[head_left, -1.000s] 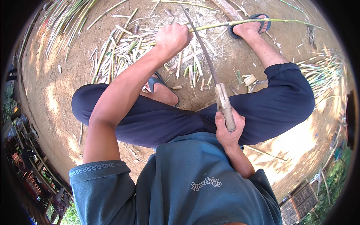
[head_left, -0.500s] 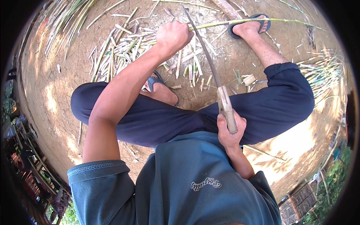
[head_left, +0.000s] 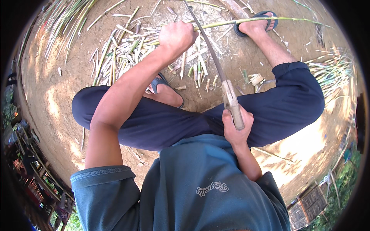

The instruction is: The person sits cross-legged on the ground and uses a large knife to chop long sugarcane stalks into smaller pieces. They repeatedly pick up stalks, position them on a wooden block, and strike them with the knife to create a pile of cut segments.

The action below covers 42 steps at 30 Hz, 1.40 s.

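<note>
My left hand (head_left: pixel 178 35) is closed around a long, thin green-yellow stalk (head_left: pixel 221 24), likely cane or bamboo. From the fist the stalk runs right, passing over my sandalled right foot (head_left: pixel 254 26) and tapering to a thin tip. Closer to my body, my right hand (head_left: pixel 238 125) grips the light wooden handle of a long, narrow, dark-bladed knife (head_left: pixel 216 61). Its blade points away from me and crosses the stalk just right of my left fist. Whether the blade touches or bites into the stalk, I cannot tell.
Many short cut pieces (head_left: pixel 127 57) litter the dirt between my feet. Uncut stalks (head_left: pixel 69 19) lie at the far left, with another pile (head_left: pixel 333 73) at the right. A thick wooden pole (head_left: pixel 235 9) lies beyond the stalk. My left sandal (head_left: pixel 163 82) is under my left forearm.
My right hand and the knife have moved slightly forward, away from my body, with the blade sliding across the stalk. My left hand and the stalk have barely shifted.
</note>
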Available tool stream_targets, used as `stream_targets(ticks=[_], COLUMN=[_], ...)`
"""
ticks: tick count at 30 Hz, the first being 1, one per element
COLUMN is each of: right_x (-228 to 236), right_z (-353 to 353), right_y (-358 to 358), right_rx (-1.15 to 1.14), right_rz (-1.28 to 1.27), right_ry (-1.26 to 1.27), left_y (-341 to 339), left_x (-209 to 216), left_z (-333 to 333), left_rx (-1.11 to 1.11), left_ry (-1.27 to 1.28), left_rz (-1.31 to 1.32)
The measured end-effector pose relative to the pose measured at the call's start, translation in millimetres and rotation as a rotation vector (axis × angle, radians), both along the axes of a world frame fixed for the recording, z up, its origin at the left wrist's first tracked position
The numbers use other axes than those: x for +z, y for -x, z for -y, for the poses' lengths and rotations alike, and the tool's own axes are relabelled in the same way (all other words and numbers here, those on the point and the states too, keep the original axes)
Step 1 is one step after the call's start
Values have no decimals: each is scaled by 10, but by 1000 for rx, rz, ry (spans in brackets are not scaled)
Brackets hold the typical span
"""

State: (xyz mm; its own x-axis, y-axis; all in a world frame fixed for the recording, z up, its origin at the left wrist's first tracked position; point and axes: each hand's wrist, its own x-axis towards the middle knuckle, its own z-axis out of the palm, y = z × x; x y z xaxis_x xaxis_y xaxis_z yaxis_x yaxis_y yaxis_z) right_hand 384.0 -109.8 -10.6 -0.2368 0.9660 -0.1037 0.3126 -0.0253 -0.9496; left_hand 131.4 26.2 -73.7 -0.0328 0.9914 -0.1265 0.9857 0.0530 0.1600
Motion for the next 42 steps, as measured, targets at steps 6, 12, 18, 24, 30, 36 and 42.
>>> stream_targets(ticks=[6, 12, 18, 24, 30, 36, 42], right_x=[-26, -136, -128, -141, -237, -212, -268], right_z=[46, -166, -114, -141, -267, -237, -232], right_y=[-40, 56, 36, 91, 123, 84, 92], right_rx=[-22, 19, -20, -2, 15, -22, -2], right_rz=[31, 63, 28, 26, 88, 44, 27], right_ry=[12, -31, -14, -74, -30, -27, -21], left_y=[-30, -6, -27, 26, -22, -55, 45], left_x=[-43, -159, -156, -133, -250, -201, -138], left_z=[20, -40, -23, -46, -38, -50, -79], left_rx=[-4, -8, 6, -13, -16, 8, 5], left_ry=[4, -11, 14, -6, 16, 60, 71], left_rz=[31, 30, 38, 42, 35, 32, 31])
